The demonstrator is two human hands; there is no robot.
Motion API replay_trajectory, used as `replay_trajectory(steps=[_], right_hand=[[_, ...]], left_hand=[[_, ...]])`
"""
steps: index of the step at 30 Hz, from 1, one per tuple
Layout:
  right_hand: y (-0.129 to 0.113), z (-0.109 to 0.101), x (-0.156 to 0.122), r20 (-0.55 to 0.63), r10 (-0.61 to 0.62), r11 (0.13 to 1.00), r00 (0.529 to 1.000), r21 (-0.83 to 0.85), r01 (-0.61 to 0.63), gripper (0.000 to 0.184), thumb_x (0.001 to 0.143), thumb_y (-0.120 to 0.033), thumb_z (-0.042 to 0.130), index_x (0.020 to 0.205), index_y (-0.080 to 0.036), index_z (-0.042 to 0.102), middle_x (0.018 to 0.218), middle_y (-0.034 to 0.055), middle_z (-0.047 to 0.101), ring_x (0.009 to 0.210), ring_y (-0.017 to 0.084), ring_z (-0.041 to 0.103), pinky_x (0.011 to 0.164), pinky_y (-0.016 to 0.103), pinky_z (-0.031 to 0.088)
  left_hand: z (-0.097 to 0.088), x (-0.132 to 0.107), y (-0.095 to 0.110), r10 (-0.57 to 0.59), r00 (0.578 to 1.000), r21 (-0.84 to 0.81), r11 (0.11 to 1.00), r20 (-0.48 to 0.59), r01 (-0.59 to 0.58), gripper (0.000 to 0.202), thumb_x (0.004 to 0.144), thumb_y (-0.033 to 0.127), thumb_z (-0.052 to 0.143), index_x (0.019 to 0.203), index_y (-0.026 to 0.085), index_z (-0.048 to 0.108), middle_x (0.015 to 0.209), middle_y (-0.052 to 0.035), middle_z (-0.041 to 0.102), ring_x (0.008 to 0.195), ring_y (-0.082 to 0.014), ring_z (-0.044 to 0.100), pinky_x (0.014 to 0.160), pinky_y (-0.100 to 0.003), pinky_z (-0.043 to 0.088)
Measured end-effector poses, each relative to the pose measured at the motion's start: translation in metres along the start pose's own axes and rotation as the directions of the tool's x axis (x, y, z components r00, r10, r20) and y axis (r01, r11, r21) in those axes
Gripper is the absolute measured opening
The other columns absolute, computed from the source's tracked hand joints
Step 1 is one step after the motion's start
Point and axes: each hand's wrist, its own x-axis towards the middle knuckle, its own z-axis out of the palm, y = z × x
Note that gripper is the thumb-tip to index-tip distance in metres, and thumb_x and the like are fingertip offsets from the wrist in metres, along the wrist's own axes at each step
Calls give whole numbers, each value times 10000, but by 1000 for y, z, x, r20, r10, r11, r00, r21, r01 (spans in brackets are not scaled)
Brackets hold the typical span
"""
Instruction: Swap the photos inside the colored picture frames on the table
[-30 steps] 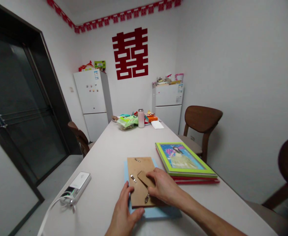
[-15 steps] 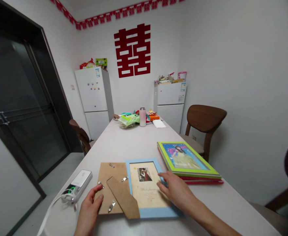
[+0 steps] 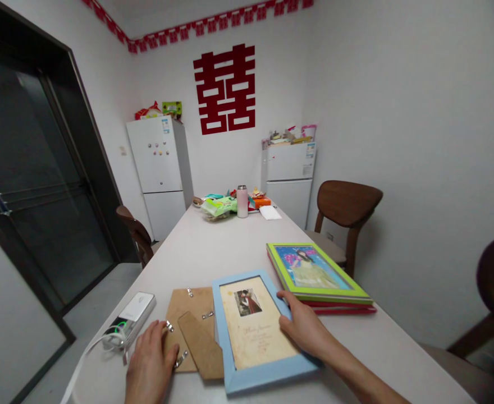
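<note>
A light-blue picture frame (image 3: 251, 331), holding a cream sheet with a small photo, is tilted a little above the white table. My right hand (image 3: 306, 328) grips its right edge, thumb over the front. Left of the frame lies a brown backing board (image 3: 188, 306) with metal clips and a hinged stand leg (image 3: 202, 348); the frame's left side touches or overlaps its edge. My left hand (image 3: 150, 359) rests at the board's left edge, thumb and fingers apart, not closed around anything. The underside of the frame is hidden.
Beyond my right hand, a green picture frame (image 3: 314, 269) lies on a red one (image 3: 343, 308). A power bank (image 3: 135, 311) with a white cable sits at the left. A pink bottle (image 3: 242, 202) and snack bags (image 3: 219, 207) stand at the far end. Chairs (image 3: 348, 205) flank the table.
My right hand has closed on the blue frame and raised it slightly off the table. My left hand has shifted a little and its fingers have loosened beside the backing board.
</note>
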Motion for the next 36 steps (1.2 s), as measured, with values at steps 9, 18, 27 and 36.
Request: replay_trajectory(steps=[9,18,27,36], right_hand=[[-43,-21,-22,296,58,515,954,810,-282,773,613,-221,500,1294,-230,136,804,1,614,568,126,566,599,263,450],[-31,-15,-14,208,67,818,976,549,-173,727,650,-274,479,1301,-152,181,610,-23,553,469,124,505,461,229,387],[7,9,-8,36,-71,990,997,-120,75,520,684,-258,429,1183,-112,438,1062,113,569,894,213,543,789,306,383],[6,13,-13,40,-91,935,995,-341,100,449,712,-254,422,1138,-124,482,1058,124,537,962,222,508,810,316,385]], left_hand=[[35,-31,115,504,862,-361,812,41,-458,512,675,304,556,1140,140,417,1252,-153,406,1148,-264,370,920,-443,357],[14,-18,133,474,877,-395,792,-84,-466,461,607,47,414,1045,164,494,970,-91,591,908,-214,534,798,-354,454],[-8,-16,66,-270,963,-559,798,-2,223,574,639,337,536,1152,132,384,991,-98,605,901,-252,569,790,-364,435],[2,-30,35,-246,969,-444,872,-35,206,513,629,395,555,1066,150,445,1062,-112,558,978,-268,525,841,-403,395]])
